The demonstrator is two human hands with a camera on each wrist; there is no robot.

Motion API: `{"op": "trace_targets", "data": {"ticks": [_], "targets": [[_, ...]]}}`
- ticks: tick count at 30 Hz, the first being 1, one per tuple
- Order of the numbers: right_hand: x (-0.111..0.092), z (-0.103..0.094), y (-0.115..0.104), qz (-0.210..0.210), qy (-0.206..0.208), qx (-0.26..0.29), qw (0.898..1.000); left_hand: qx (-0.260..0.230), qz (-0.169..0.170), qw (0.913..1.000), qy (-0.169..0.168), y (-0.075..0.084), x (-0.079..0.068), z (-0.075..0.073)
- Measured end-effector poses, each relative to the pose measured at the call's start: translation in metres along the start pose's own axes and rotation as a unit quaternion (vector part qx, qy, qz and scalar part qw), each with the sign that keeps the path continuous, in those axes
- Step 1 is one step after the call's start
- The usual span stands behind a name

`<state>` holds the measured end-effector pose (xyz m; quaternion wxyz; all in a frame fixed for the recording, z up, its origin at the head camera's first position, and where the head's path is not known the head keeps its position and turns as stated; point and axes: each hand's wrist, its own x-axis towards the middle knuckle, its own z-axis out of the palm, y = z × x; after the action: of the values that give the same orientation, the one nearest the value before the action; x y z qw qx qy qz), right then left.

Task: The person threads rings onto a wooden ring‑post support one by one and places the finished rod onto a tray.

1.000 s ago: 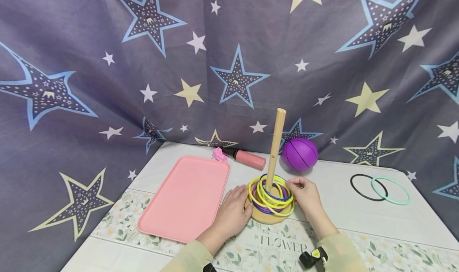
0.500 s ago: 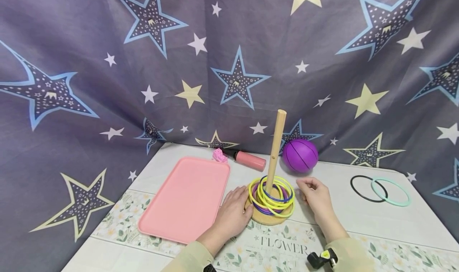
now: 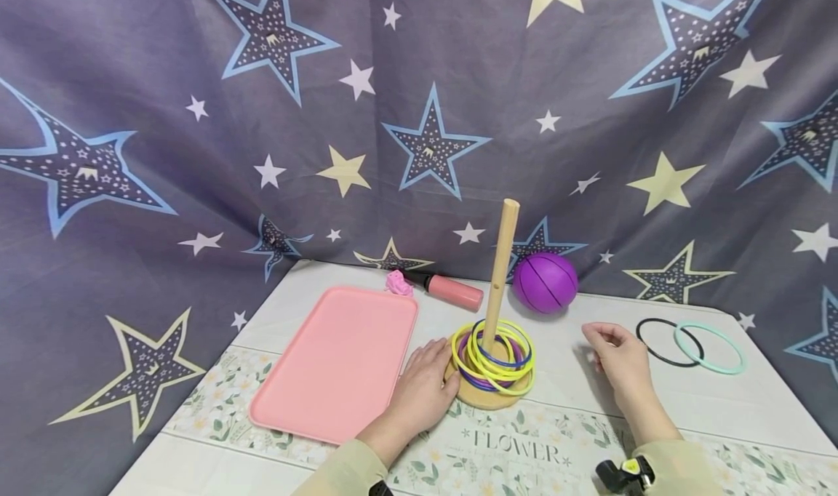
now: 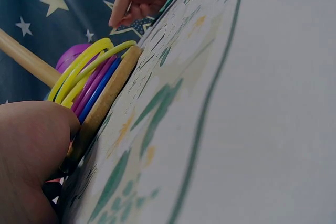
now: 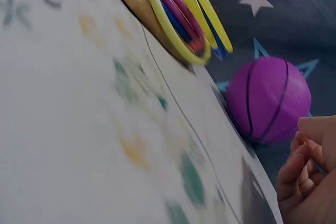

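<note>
A wooden post (image 3: pixel 500 270) stands upright on a round wooden base (image 3: pixel 483 401). Several yellow, blue and purple rings (image 3: pixel 504 373) lie loosely stacked around its foot. My left hand (image 3: pixel 422 387) lies palm down at the base's left side, fingers extended, thumb by its edge; the left wrist view shows the thumb (image 4: pixel 39 140) close against the base. To the right of the stand, my right hand (image 3: pixel 618 354) hovers over the table with loosely bent fingers and nothing in them. Just beyond it, a black ring (image 3: pixel 661 364) and a mint-green ring (image 3: pixel 723 371) overlap flat on the table.
A pink tray (image 3: pixel 337 365) lies left of the left hand. Behind the stand are a pink hand pump (image 3: pixel 455 292), a crumpled pink item (image 3: pixel 398 283) and a purple ball (image 3: pixel 545 283). A star-patterned curtain (image 3: pixel 419 60) hangs along the table's back edge.
My right hand has left the right side of the ring stack and moved right, toward the black and mint-green rings. The left hand has stayed beside the base.
</note>
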<state>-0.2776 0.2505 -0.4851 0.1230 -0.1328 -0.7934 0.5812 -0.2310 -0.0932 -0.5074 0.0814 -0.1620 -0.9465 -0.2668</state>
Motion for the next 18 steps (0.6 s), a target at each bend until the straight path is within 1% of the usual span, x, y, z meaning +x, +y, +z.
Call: {"op": "trace_targets", "data": {"ticks": [8, 13, 18], "targets": [[0.01, -0.03, 0.011, 0.001, 0.026, -0.05, 0.998, -0.002, -0.001, 1.0, 0.002, 0.0, 0.001, 0.0], [0.014, -0.048, 0.021, 0.019, 0.045, -0.054, 0.997, -0.003, 0.002, 1.0, 0.004, 0.0, 0.001, 0.0], [0.017, -0.062, 0.03, 0.039, 0.067, -0.048, 0.996, -0.003, 0.005, 1.0, 0.004, 0.001, 0.0, 0.0]]}}
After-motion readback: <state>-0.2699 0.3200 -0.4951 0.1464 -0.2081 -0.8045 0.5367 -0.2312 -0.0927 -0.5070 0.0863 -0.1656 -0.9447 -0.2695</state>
